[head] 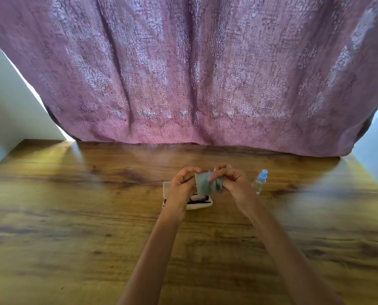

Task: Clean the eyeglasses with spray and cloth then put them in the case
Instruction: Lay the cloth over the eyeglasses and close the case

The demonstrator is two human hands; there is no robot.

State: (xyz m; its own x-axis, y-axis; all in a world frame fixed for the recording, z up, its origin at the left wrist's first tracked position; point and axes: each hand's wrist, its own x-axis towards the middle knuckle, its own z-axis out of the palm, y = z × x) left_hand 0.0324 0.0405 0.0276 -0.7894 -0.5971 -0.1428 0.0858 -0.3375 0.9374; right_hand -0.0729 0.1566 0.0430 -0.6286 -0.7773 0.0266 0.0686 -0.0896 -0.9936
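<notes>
Hanging behind the far edge of the desk (73, 216), a mauve patterned curtain (183, 73) fills most of the view. On the wooden desk, roughly midway between its left and right edges and nearer the far edge, an open cream case (200, 205) lies flat; dark-framed eyeglasses (198, 199) rest inside it, mostly hidden by the left wrist, so only part of the frame and one lens show. The case's raised lid is largely covered by the left hand (180, 186). Just above the case, both hands hold a grey-green cloth (206, 184) between them. The left hand's fingers are curled shut on the cloth's left edge, and the right hand (232, 179) pinches its right side with thumb and fingertips closed together. The cloth's lower part droops toward the glasses; whether it touches them cannot be told. Beside the right hand, toward the desk's right edge, stands a small clear spray bottle (259, 182) with a blue cap, apart from the hand.
</notes>
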